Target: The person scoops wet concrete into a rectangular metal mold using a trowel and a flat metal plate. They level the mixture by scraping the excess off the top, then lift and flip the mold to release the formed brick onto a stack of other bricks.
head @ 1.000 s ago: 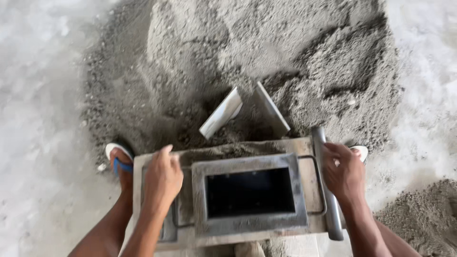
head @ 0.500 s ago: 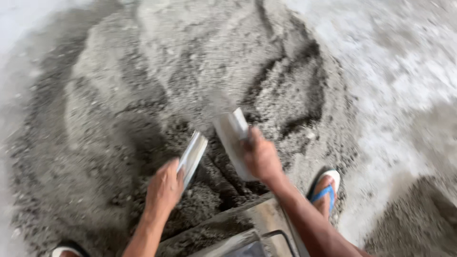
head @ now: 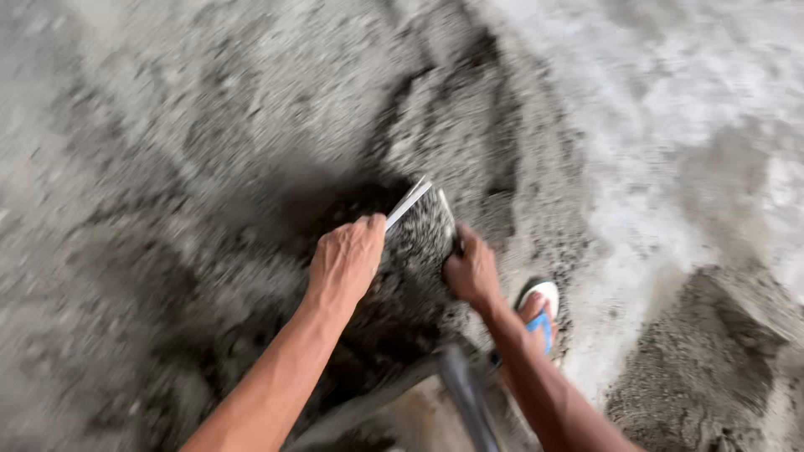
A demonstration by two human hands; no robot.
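My left hand (head: 346, 261) grips a flat pale metal plate (head: 408, 202) by its near end. My right hand (head: 471, 269) grips a second flat plate (head: 448, 219), mostly hidden edge-on. A load of grey sand mix (head: 417, 243) is squeezed between the two plates, just above the large grey sand pile (head: 251, 151). The picture is motion-blurred. Below my hands shows the top corner of a metal block mould (head: 377, 406) with a dark tube handle (head: 465, 398).
My right foot in a white sandal with a blue strap (head: 540, 314) stands on the pale concrete floor (head: 670, 125) beside the pile. A smaller heap of grey sand (head: 712, 368) lies at the lower right.
My hands left the mould's rim, took hold of the two plates stuck in the pile, and brought them together around a load of sand. The view swung up and left.
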